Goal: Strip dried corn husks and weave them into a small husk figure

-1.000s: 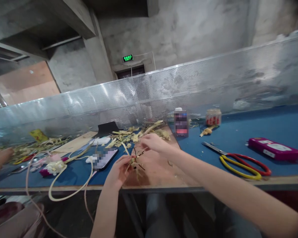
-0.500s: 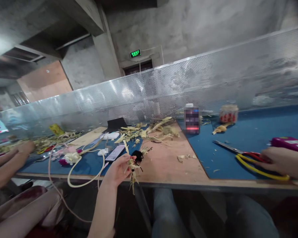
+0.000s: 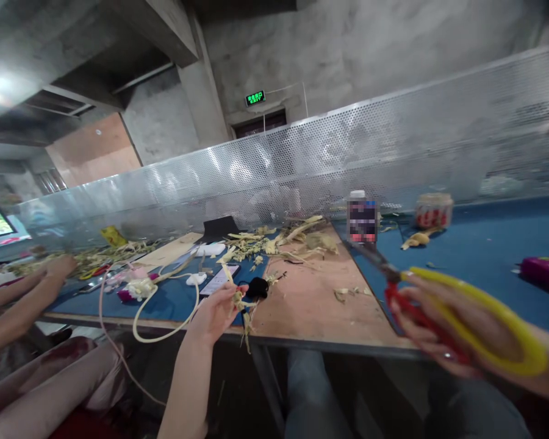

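Pinched in my left hand (image 3: pixel 217 314) is a small bundle of dried, straw-coloured plant strips (image 3: pixel 244 314), held over the table's front edge. Its lower ends hang below my fingers. A black thread-like bunch (image 3: pixel 257 288) lies just beyond my fingertips. My right hand (image 3: pixel 439 323) is wrapped round scissors (image 3: pixel 480 299) with one yellow and one red handle, raised off the table. Their blades point away to the left, toward the bottle, and are blurred; I cannot tell how far apart they are.
A wooden board (image 3: pixel 320 311) lies on the blue table, with dried strips (image 3: pixel 274 244) heaped behind. Left are a phone (image 3: pixel 220 280) and a looped cable (image 3: pixel 139 332). Beyond stand a bottle (image 3: pixel 362 222) and jar (image 3: pixel 434 212). A purple box (image 3: pixel 546 274) sits right. A co-worker's hands (image 3: pixel 57 268) work at far left.
My right hand has picked up the scissors from the blue tabletop and brought them left and nearer. My left hand keeps its pinch on the plant strips. The view has shifted slightly.
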Motion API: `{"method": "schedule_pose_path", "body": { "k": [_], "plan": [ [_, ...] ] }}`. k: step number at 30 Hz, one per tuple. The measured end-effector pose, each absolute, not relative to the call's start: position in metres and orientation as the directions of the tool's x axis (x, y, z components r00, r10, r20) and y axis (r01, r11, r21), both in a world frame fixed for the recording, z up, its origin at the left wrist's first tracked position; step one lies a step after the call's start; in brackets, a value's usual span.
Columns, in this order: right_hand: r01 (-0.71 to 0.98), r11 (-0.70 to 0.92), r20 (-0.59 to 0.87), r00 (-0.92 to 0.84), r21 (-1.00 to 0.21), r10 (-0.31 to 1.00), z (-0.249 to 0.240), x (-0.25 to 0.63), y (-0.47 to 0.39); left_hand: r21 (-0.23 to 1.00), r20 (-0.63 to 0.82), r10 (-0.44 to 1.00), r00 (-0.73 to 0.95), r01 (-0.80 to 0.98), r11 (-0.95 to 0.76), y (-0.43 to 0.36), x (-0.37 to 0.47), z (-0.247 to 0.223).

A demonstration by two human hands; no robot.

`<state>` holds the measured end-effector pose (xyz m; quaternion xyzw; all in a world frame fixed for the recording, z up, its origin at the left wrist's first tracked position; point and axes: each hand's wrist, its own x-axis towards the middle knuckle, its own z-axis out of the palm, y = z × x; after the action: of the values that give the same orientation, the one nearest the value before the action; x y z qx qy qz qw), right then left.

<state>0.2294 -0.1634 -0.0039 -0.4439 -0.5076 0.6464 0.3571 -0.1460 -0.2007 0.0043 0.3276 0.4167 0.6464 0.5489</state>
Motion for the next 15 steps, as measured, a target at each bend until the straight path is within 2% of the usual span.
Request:
{"method": "schedule_pose_path", "body": {
  "k": [1, 2, 5, 7, 11, 15],
  "plan": [
    [-0.034, -0.363, -0.283, -0.560, -0.931, 0.779, -0.007, 0.210, -0.173, 0.905, -0.016, 0.983, -0.182, -0.420, -0.063, -0.201, -0.144, 0.005],
    [-0.037, -0.435, -0.299, -0.674, -0.900, 0.676, -0.009, 0.193, -0.181, 0.913, 0.014, 0.983, -0.182, -0.400, -0.086, -0.202, -0.143, 0.005],
    [-0.008, -0.472, -0.266, -0.817, -0.882, 0.511, -0.014, 0.156, -0.193, 0.922, 0.141, 0.973, -0.180, -0.335, -0.196, -0.204, -0.142, 0.004],
    [0.079, -0.489, -0.314, -0.851, -0.869, 0.420, -0.015, 0.141, -0.193, 0.917, 0.211, 0.962, -0.172, -0.306, -0.256, -0.206, -0.142, 0.002],
    [0.113, -0.458, -0.315, -0.864, -0.882, 0.393, -0.017, 0.120, -0.188, 0.899, 0.295, 0.946, -0.133, -0.296, -0.322, -0.206, -0.140, 0.000],
    [0.082, -0.455, -0.274, -0.885, -0.887, 0.375, -0.022, 0.106, -0.184, 0.890, 0.297, 0.949, -0.108, -0.328, -0.316, -0.204, -0.136, -0.003]
  ]
}}
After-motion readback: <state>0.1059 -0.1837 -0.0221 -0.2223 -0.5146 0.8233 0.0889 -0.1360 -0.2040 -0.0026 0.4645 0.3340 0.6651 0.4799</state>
